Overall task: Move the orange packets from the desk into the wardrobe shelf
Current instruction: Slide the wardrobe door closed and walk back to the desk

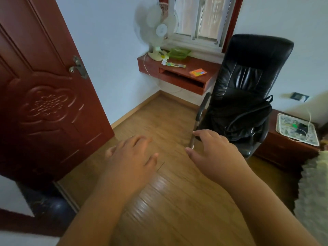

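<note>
Nearest me, my left hand [132, 153] and right hand [215, 150] hover over the wooden floor [168, 201], fingers relaxed, holding nothing. Beyond them, a black office chair [248, 71] carries a backpack [237, 121]. Farthest, the orange packets [197, 72] lie on the wall-mounted desk [179, 75] beneath the window [200, 18].

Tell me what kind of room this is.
Probably a bedroom or home study: a wall-mounted desk under a window, a black office chair with a backpack on it, and a carved wooden door.
</note>
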